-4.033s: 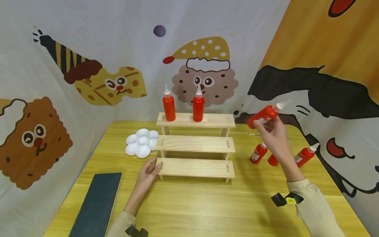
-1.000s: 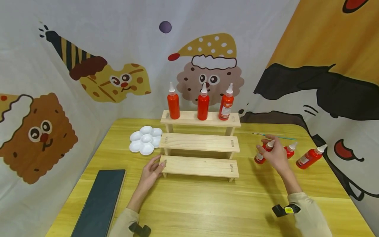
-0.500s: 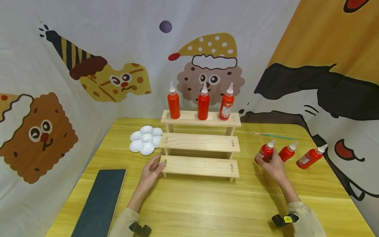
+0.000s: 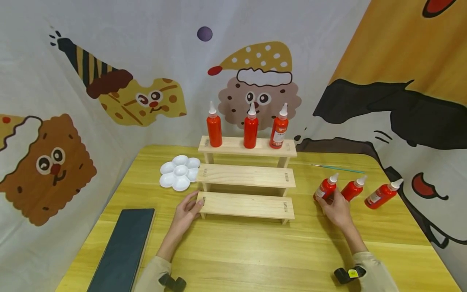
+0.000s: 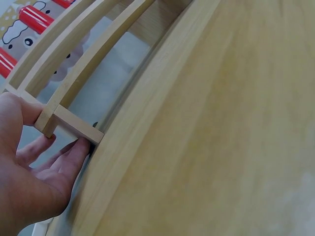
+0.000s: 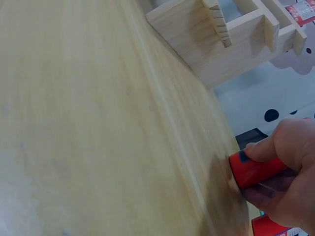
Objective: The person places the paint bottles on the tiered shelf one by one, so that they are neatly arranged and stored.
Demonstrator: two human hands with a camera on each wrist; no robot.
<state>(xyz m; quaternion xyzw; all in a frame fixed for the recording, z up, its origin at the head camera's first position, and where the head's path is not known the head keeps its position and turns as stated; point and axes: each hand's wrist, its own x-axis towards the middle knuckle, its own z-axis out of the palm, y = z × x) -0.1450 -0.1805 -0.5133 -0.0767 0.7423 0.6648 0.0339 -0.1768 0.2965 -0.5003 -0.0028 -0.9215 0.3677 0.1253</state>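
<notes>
A three-tier wooden stand [image 4: 245, 204] occupies the middle of the table. My left hand [image 4: 186, 213] holds the left end of its lowest tier. In the left wrist view, the thumb lies on the board's end and the fingers reach the leg below. To the right, my right hand [image 4: 337, 209] grips the lower part of a red squeeze paint bottle [image 4: 326, 187] with a white nozzle. The right wrist view shows thumb and fingers around the base of this red bottle [image 6: 253, 169]. Close beside it is a second red bottle [image 4: 353, 190]; a third bottle [image 4: 381, 195] is farther right.
Three matching bottles [image 4: 250, 133] stand on the top tier. A white flower-shaped palette [image 4: 180, 172] lies left of the stand, and a dark flat book-like slab [image 4: 122, 247] is at the front left. Behind the red bottles lies a thin paintbrush [image 4: 337, 168]. A printed cloth [image 4: 153, 36] hangs behind the table.
The bottle that my right hand held up earlier now stands at the right of the top tier. That hand has come down to another bottle's lower part. The left hand stays at the stand.
</notes>
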